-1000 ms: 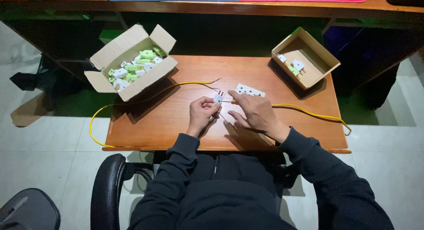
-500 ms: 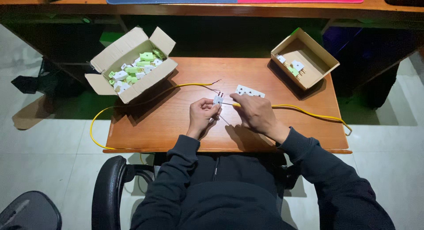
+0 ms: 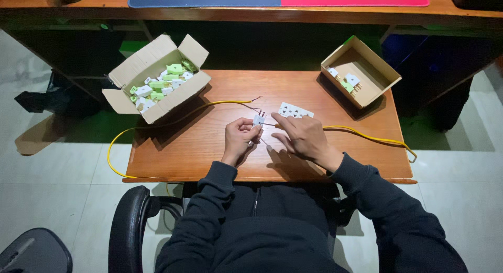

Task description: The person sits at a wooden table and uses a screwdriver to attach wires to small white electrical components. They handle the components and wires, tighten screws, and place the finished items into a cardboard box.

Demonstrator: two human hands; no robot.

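Our left hand (image 3: 239, 139) pinches a small white plastic plug (image 3: 258, 119) at the fingertips, prongs upward, above the smooth wooden table (image 3: 220, 152). Our right hand (image 3: 303, 137) grips a thin wire end beside it, near the flat white socket strip (image 3: 296, 111) and glossy yellow cable (image 3: 367, 135).

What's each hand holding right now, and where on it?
Left hand pinches the small white plug by its body. Right hand fingertips touch its wire end; grip unclear.
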